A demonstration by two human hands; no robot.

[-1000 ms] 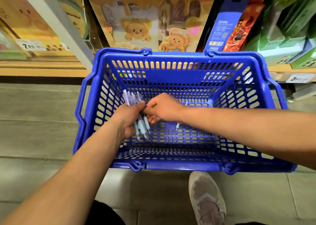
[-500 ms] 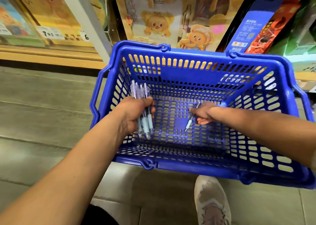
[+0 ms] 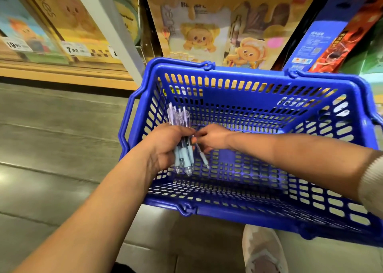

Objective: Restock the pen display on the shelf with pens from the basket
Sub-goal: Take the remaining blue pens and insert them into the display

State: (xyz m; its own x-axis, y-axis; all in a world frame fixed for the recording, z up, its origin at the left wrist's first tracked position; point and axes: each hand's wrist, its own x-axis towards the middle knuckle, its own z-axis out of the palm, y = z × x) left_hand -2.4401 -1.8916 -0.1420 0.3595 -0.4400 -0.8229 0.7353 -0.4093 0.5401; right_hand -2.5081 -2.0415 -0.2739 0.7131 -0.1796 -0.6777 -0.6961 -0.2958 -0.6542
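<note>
A blue plastic basket (image 3: 238, 208) stands on the floor in front of the shelf. Inside it, near its left wall, my left hand (image 3: 165, 146) grips a bundle of clear pens with pale blue grips (image 3: 182, 158), tips pointing down. My right hand (image 3: 213, 137) is right beside it and pinches one more pen (image 3: 202, 155) of the same kind, held against the bundle. The basket floor around the hands shows no other pens.
Behind the basket a low wooden shelf (image 3: 62, 73) carries cartoon-printed stationery boxes (image 3: 207, 34) with price tags, a white upright post (image 3: 107, 28), and blue and red packs (image 3: 323, 42) at right. A shoe (image 3: 263, 252) rests on the grey floor below the basket.
My right hand picked a single pen off the basket floor on the right and brought it left to the bundle in my left hand. The view shifted left.
</note>
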